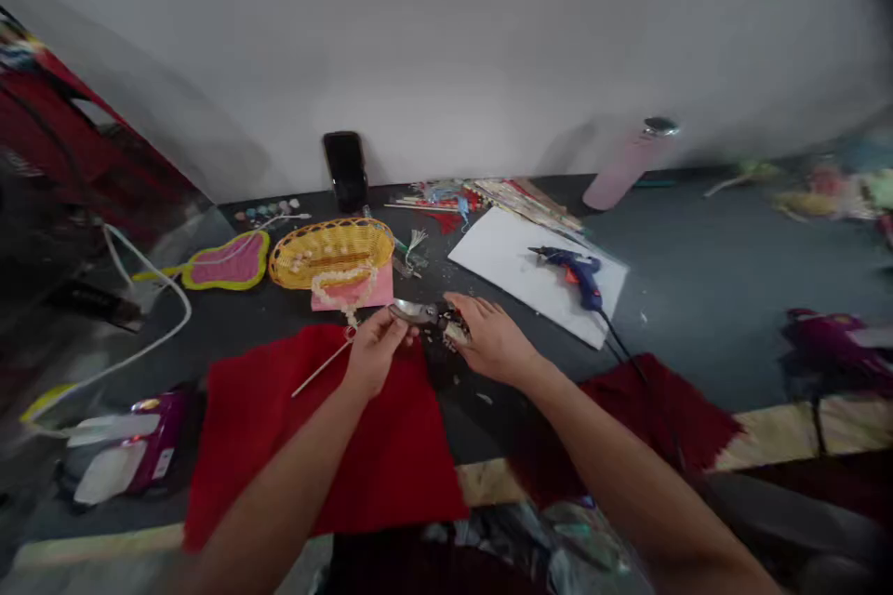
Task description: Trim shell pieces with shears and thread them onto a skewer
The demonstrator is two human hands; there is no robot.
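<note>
My right hand (pixel 492 337) is wrapped round the handles of a pair of cutters (pixel 419 310), whose metal jaws point left. My left hand (pixel 377 349) is closed in a pinch at the jaws; what its fingertips hold is too small to make out. Beside the left hand, a thin pale stick (pixel 321 369) slants over the red cloth (pixel 391 465), with a beaded loop (pixel 366 284) at its upper end. The loop lies over a pink block (pixel 380 288) and the front of a yellow woven basket (pixel 327 242).
A blue glue gun (pixel 576 271) lies on white paper (pixel 502 251), its cord running toward the front edge. A phone (pixel 346 169) and a pink bottle (pixel 624 169) stand at the back. A pink-and-yellow shape (pixel 227 262) lies left, near a purple device (pixel 162 437).
</note>
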